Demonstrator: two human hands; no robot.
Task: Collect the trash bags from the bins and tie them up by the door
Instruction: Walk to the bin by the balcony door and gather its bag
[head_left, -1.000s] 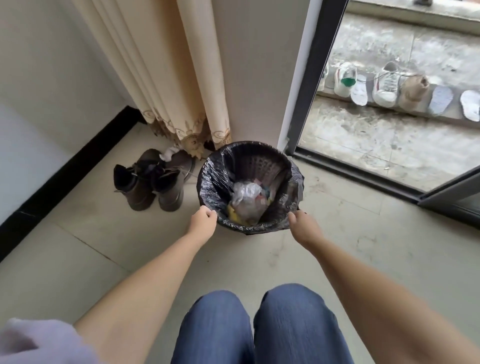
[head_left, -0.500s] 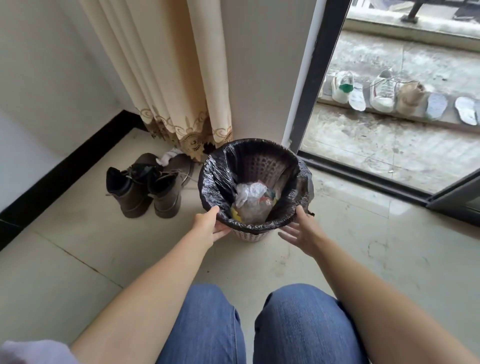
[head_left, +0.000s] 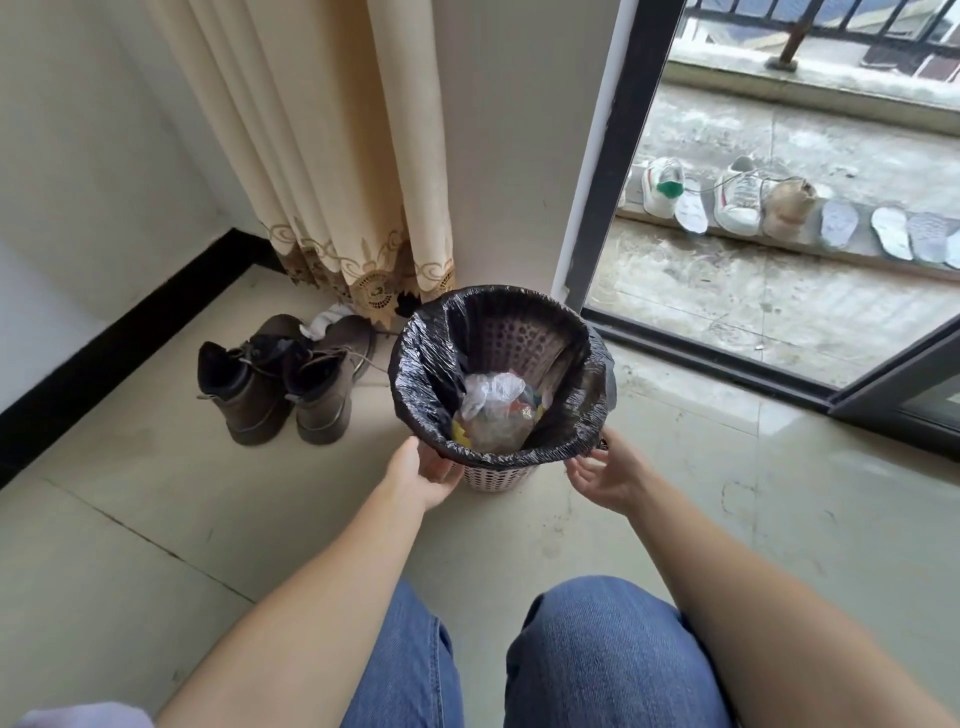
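Both hands sit under the near rim: left hand (head_left: 422, 470) fingers curl loosely against the bin (head_left: 488, 475); right hand (head_left: 602, 475) spread, fingertips touching the black bag (head_left: 415, 364). Bag lines bin. Boots (head_left: 275, 382) lie left, beyond.

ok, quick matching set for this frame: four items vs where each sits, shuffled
Items:
1. black trash bag
2. brown boots
3. white sneakers
4. curtain

Places:
A. on the ledge outside the glass door
B. lining the perforated bin
C. hanging behind the bin, hem near the floor
D. on the tiles left of the bin

Pairs: 1-B, 2-D, 3-A, 4-C
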